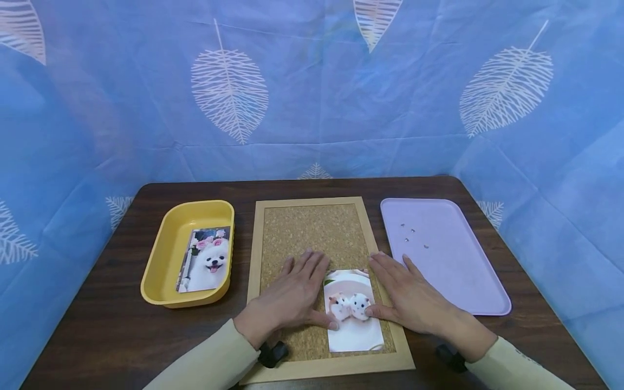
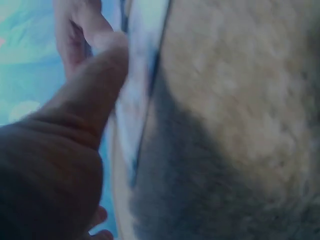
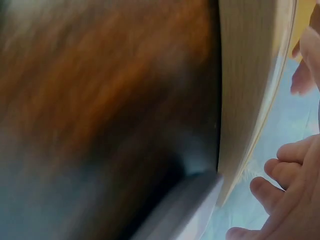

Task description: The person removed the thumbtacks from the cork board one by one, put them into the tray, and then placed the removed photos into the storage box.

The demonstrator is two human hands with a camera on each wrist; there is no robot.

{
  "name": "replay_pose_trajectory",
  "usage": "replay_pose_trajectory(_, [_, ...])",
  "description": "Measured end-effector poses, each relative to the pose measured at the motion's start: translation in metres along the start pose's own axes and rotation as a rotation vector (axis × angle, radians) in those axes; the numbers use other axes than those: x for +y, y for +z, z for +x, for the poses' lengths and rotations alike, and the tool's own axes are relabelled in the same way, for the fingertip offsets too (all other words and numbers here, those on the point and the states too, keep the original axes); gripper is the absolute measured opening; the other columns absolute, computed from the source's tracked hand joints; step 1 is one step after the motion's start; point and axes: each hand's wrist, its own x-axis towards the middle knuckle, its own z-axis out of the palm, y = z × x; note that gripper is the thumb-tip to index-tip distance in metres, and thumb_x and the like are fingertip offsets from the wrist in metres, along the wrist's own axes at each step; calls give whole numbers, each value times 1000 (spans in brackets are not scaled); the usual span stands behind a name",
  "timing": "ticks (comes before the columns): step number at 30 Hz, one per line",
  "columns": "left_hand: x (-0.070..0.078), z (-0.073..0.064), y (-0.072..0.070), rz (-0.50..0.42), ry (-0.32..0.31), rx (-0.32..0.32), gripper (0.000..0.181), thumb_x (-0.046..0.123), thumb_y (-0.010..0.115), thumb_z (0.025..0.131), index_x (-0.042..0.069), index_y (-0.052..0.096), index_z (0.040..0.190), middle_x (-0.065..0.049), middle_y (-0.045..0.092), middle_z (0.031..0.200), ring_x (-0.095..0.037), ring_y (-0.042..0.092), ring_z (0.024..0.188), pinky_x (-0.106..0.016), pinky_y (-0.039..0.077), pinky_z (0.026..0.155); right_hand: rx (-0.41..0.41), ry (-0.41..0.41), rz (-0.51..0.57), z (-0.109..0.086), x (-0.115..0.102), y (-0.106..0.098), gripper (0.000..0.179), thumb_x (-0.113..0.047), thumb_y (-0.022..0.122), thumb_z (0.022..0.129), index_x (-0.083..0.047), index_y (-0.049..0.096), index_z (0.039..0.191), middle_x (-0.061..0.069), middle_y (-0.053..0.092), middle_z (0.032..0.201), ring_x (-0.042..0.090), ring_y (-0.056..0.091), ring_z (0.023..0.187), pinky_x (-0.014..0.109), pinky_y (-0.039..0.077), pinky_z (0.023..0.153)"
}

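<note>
A framed corkboard (image 1: 314,230) lies on the table, with a photo of two hamsters (image 1: 355,337) on its lower right part. My left hand (image 1: 298,295) lies over the cork along the photo's left side, fingers extended and thumb over the photo's edge. Along the opposite side, my right hand (image 1: 408,295) reaches over the wooden frame, its thumb at the photo's right edge. The left wrist view shows the left thumb (image 2: 102,75) close up beside the photo (image 2: 134,105). In the right wrist view, the right hand's fingers (image 3: 295,170) are spread beside the frame (image 3: 245,85).
A yellow bin (image 1: 163,254) at the left holds a photo of a white dog (image 1: 207,265). On the right, a lilac tray (image 1: 453,254) carries several small metallic pieces (image 1: 407,239). The dark wooden table (image 1: 107,325) stands before a blue leaf-patterned cloth (image 1: 317,97).
</note>
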Motion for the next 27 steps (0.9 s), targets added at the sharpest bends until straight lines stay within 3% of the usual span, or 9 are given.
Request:
replay_pose_trajectory(5, [-5,8,7,-7,-2,-30,130,85,66,80,11,10,171,-13,14,178,-35,9,165,-66,15,129,-48,-24,11,0,-5,6,110,-77,63,89,1,35,162,21,38,167,40,36,156,73,21,123])
replay_pose_trajectory(12, [-10,16,11,-35,-19,-14,122,83,67,81,12,21,169,-9,24,175,-33,13,164,-68,13,128,-79,-19,5,-1,-7,8,114,-82,58,88,0,33,164,20,37,169,39,34,157,72,20,123])
replay_pose_trajectory(17, [-8,21,11,-10,-2,40,109,79,66,86,12,34,165,-9,35,170,-32,25,161,-70,19,126,-87,-18,1,-1,-7,9,114,-82,58,88,-1,34,164,19,37,168,39,34,157,72,20,123])
replay_pose_trajectory(23, [-4,29,11,66,5,127,93,78,68,83,17,52,152,-4,52,154,-31,46,145,-70,30,121,-86,-16,3,-1,-6,10,113,-83,57,88,0,35,163,20,38,168,39,35,157,72,21,123])
replay_pose_trajectory(27, [-4,35,10,-10,-17,120,94,74,76,80,18,52,152,-5,56,146,-32,48,138,-68,29,121,-83,-19,-1,-1,-6,11,113,-83,57,88,0,35,163,20,39,167,39,35,156,72,23,123])
